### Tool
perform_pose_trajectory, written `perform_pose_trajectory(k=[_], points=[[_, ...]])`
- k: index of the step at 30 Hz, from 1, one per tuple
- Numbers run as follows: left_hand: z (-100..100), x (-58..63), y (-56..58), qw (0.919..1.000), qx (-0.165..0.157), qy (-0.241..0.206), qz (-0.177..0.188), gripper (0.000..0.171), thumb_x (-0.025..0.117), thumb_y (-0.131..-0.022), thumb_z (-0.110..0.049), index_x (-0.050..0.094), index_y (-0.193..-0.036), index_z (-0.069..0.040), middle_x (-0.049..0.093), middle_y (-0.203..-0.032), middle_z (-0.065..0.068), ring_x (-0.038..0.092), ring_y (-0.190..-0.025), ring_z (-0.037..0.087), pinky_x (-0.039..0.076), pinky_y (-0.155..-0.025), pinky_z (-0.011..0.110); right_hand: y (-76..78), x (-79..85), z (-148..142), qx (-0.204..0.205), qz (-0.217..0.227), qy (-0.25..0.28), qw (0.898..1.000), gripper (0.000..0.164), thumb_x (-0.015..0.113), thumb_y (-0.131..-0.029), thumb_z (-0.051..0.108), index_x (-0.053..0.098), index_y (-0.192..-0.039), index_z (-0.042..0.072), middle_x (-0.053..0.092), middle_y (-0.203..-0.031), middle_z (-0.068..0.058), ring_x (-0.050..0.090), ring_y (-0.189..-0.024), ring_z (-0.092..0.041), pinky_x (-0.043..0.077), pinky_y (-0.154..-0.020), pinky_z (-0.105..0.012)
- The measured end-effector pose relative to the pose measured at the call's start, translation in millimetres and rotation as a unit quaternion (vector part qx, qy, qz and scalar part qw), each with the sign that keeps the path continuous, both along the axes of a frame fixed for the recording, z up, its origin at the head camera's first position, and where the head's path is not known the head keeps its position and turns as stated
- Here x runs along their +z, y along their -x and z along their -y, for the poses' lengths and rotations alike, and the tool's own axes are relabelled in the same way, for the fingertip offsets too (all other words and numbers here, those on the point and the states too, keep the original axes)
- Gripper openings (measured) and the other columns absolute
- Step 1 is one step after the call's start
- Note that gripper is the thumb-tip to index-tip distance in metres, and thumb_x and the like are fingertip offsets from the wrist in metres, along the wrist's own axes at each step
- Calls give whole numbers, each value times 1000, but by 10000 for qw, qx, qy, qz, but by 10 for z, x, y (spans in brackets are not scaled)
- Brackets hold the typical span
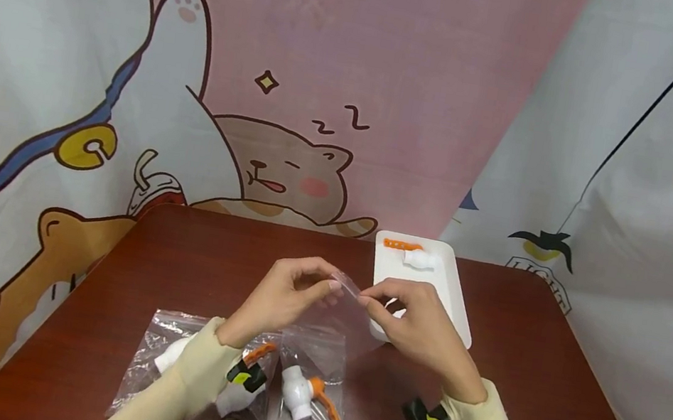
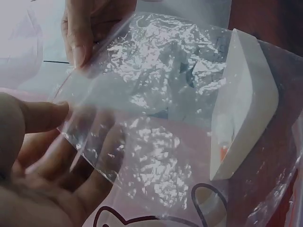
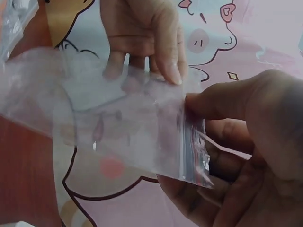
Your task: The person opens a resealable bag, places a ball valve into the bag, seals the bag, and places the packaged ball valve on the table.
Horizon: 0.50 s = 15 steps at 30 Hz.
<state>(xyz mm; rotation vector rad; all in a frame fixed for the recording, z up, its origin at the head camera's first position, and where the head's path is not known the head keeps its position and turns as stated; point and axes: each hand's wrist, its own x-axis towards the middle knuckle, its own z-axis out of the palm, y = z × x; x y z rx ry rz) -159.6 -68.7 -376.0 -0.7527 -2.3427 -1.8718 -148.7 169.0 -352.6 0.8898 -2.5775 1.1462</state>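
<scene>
Over the middle of the table, both hands hold a clear zip-lock bag (image 3: pixel 128 127) by its zip edge. My left hand (image 1: pixel 284 296) pinches that edge between thumb and fingers, with some fingers spread behind the film in the left wrist view. Close beside it, my right hand (image 1: pixel 423 326) pinches the same edge with thumb and index finger. The bag hangs down from the hands, and nothing shows inside it. Below, another clear bag (image 1: pixel 317 345) contains a white plastic valve-like fitting (image 1: pixel 296 392) with an orange handle (image 1: pixel 333 414).
A white tray (image 1: pixel 457 291) stands at the back right, holding an orange strip-like part (image 1: pixel 402 245) and a white fitting (image 1: pixel 418 259). Partly under the left forearm lies a bag (image 1: pixel 145 348) with white and orange parts. A printed cloth (image 1: pixel 428 108) hangs behind the brown table (image 1: pixel 227 252).
</scene>
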Motion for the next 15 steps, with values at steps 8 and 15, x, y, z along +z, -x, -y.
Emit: perform_pose_trajectory(k=[8, 15], points=[[-56, -87, -129, 9834, 1467, -159, -1051, 9, 79, -92, -21, 70, -95, -19, 71, -90, 1, 65, -80, 16, 55, -69, 28, -48, -34, 30, -787, 720, 393, 9935, 6, 83, -88, 28, 82, -88, 23, 75, -78, 9, 62, -61, -6, 53, -57, -24], [-190, -114, -289, 9752, 1749, 222, -1340, 12, 79, -91, -21, 69, -85, -20, 64, -81, -6, 59, -78, 16, 51, -67, 27, -68, -59, 77, -1333, 1122, 774, 9817, 4, 85, -85, 25, 82, -85, 22, 76, -79, 4, 62, -58, -8, 50, -53, -25]])
